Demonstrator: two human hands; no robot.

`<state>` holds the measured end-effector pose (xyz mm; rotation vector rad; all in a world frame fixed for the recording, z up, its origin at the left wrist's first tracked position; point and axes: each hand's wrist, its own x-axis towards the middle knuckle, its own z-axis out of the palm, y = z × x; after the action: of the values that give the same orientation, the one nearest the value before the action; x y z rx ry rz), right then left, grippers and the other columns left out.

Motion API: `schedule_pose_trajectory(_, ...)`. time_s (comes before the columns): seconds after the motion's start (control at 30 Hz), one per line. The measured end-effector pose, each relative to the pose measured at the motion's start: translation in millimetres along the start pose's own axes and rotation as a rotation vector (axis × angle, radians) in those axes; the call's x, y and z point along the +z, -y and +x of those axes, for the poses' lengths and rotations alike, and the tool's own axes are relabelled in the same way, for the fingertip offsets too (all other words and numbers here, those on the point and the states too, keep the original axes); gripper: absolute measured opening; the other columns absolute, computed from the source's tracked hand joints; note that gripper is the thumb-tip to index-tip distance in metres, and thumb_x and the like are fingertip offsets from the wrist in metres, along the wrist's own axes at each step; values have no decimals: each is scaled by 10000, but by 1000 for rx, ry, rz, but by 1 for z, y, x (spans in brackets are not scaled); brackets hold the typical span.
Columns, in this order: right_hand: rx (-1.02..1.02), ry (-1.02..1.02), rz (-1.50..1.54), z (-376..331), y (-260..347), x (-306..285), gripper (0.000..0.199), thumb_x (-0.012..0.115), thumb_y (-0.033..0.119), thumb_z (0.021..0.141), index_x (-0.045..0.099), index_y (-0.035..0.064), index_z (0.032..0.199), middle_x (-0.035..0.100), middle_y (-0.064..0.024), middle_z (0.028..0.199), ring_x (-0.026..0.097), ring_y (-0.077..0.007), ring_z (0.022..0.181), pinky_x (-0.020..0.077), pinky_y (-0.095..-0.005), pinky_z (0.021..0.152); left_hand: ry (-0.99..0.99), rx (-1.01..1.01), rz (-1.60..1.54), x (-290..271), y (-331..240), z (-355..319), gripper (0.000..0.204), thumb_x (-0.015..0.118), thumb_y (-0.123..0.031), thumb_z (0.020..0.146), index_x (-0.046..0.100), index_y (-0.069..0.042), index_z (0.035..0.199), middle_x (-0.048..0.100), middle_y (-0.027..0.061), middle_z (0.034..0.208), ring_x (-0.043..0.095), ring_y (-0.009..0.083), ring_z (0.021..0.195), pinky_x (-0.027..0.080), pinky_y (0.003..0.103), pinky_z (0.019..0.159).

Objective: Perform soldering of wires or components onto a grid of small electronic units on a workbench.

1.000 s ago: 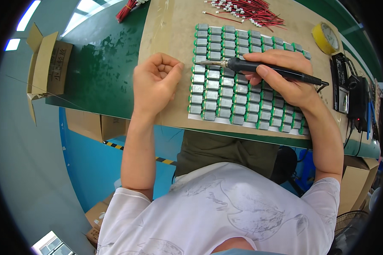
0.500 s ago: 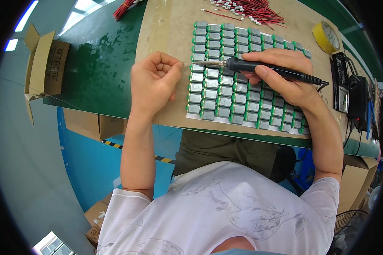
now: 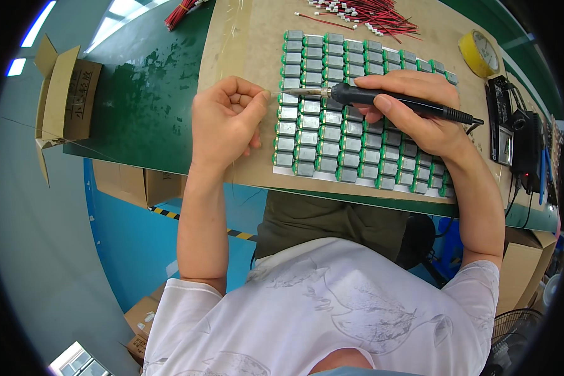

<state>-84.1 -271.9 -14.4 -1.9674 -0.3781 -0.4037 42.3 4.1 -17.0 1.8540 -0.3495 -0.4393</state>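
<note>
**Hot tip close to our fingers**

On the far left an open cardboard box [image 3: 66, 94] sits by the edge of the green table [image 3: 144, 94]. It is well away from our hands, so it is no trouble.

Next comes our left hand [image 3: 225, 119]. It rests on the brown board [image 3: 244, 37], curled up tight, with the thumb and first finger pressed together at the left edge of the rows. A very thin wire seems to hang down from it, maybe solder, but it is too fine for us to be sure. This hand is very near the hot tip. If it slides to the right, we think it could get burned.

Then come the small motors [image 3: 332, 125], silver with green ends, lined up in neat rows on the board. They only lie there. A push from a hand could knock them out of line.

Our right hand [image 3: 413, 113] holds the black soldering iron [image 3: 388, 100] like a pen, fingers closed around the handle. The tip touches a motor in the left column. If it stays too long, we think the green plastic could melt.

The iron's cord [image 3: 514, 188] runs off to the right, past the roll of yellow tape [image 3: 479, 53]. If it snags, it could tug the tip sideways.
</note>
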Motion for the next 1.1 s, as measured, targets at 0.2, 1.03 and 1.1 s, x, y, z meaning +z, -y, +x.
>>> schedule_pose_trajectory(0.2, -26, 9, -20, 1, -1, -1, 257, 728, 72, 977, 791, -6, 1214, 790, -87, 850, 736, -139, 734, 558, -279, 656, 6, 2, 2, 1, -1, 0, 124, 751, -48, 946, 709, 68, 940, 695, 54, 729, 586, 71, 446, 364, 238, 344)
schedule_pose_trajectory(1.03, -2, -14, 31, -4, -1, -1, 245, 721, 57, 976, 793, -8, 1200, 799, -86, 859, 745, -132, 733, 570, -270, 662, -32, 136, -91, -2, 11, 0, 83, 734, 11, 939, 661, 34, 906, 657, 12, 723, 521, 15, 502, 355, 219, 411)
schedule_pose_trajectory(1.1, 0, 0, 37, -4, 0, -2, 247, 720, 52, 971, 793, -6, 1200, 796, -89, 859, 744, -136, 735, 570, -273, 667, -5, 147, -81, -3, 13, 0, 70, 724, 22, 924, 663, 33, 892, 656, 9, 724, 533, 10, 519, 370, 215, 418)
